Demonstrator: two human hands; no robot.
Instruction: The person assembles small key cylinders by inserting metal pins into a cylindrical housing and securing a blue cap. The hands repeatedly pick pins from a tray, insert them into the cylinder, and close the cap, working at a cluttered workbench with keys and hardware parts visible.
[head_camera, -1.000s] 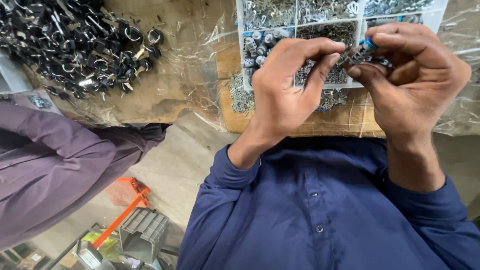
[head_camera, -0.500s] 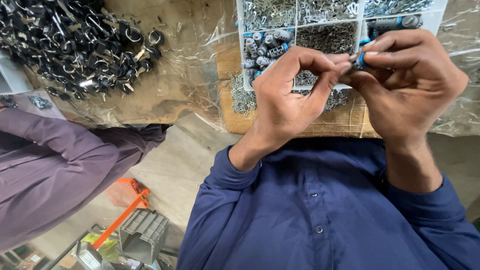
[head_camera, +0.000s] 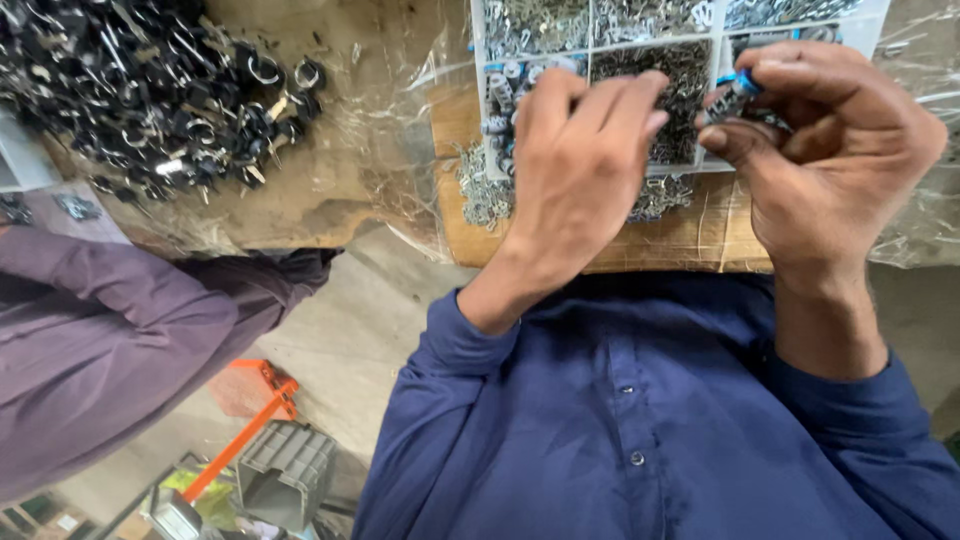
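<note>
Right hand (head_camera: 830, 160) pinching a small blue-tipped part (head_camera: 735, 97), left hand (head_camera: 580, 170) over the compartment tray (head_camera: 480, 60).

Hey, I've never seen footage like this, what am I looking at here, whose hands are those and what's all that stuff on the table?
This is one picture from a camera worn on a person's head, looking down, so the blue shirt and both hands belong to the wearer. There is no machine here. The right hand pinches a small dark part with a blue end between thumb and fingers. The left hand hovers over a white compartment tray filled with small metal pieces; whether it holds anything cannot be told. The tray sits on a wooden board on a table covered in clear plastic sheet. At top left lies a heap of black and metal parts. The purple sleeve at left belongs to another person.
</note>
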